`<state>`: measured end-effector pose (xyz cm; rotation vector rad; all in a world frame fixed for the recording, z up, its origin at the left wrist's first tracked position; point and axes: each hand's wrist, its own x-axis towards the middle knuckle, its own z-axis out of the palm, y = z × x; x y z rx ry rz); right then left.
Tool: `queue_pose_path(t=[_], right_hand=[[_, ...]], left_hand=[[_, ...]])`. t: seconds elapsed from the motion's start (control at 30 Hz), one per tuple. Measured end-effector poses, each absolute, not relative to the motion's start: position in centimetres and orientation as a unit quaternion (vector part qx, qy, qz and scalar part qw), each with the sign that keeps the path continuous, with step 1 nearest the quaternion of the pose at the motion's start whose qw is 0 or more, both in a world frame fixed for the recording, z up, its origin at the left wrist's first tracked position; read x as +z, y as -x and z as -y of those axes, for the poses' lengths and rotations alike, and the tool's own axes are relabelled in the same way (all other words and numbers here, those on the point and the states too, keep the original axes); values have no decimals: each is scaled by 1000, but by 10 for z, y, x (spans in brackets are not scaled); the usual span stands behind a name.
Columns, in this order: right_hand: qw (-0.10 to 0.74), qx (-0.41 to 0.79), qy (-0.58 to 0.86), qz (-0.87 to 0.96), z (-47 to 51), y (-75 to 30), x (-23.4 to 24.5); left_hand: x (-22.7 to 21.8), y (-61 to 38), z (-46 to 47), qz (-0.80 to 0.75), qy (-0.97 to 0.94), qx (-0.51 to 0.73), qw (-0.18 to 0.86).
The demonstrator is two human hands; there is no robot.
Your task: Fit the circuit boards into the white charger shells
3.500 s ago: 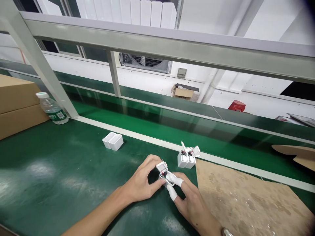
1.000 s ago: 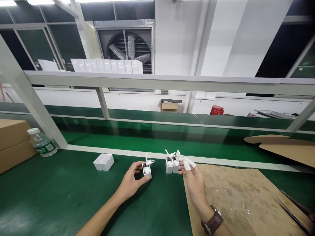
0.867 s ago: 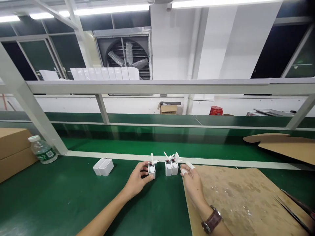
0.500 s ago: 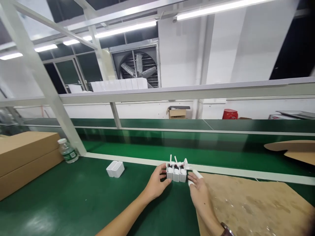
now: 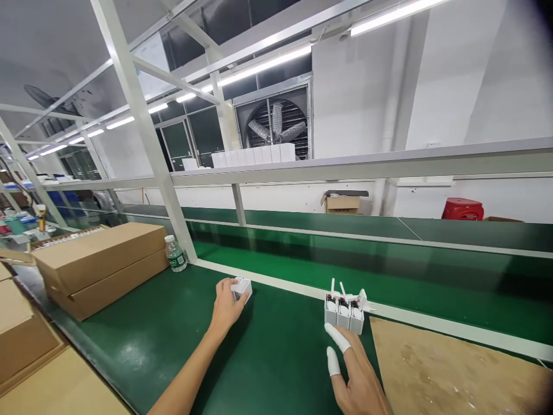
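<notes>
My left hand [image 5: 227,301] is closed around a pair of small white open-topped boxes [image 5: 243,288] on the green work surface. To the right, three white boxes [image 5: 344,316] stand side by side, with white parts and thin white sticks poking out of their tops. Just in front of that row, my right hand [image 5: 352,363] is open, thumb and forefinger apart, white covers on two fingertips. It holds nothing that I can see; whether a finger touches the boxes I cannot tell.
Flat brown cardboard [image 5: 458,369] lies at the right. Large cardboard boxes [image 5: 108,259] and a water bottle [image 5: 175,255] stand at the left beside a white frame post [image 5: 151,138]. A pale strip [image 5: 280,282] borders the green belt behind.
My left hand has left the row of three boxes and moved left onto the pair. My right hand has come nearer, in front of the row. The view has turned left.
</notes>
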<state>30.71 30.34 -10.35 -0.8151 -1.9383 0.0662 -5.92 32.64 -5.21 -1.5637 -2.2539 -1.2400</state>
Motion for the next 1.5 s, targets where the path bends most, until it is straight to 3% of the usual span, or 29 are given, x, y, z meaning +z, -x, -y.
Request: queue_pose_path(t=[0.17,0.33,0.5,0.73,0.97,1.13,1.5], right_hand=[[463,24,330,822,-306,-310,-110],[468,40,311,826,-305,-307,-111],[442,79,298,842,-291,-309,-90],[373,53,335,864,-305,-313,-82],[322,45,340,882,-300,-305,-92],[285,53,333,897,-298,-299,-95],[211,127,328,912,-301,-299,-75]], left_hand=[[-64,53,-320,751,530,-387,76],[-47,40,-316,730,556,-386,96],[-35,3,-319,609,698,-377,-28],[-69,-10,-362,519,746,-362,-209],[-62,0,-340,531,742,-390,-125],[-63,-10,-324,552,684,-435,-192],[-73,-13,-320,569,659,-435,-231]])
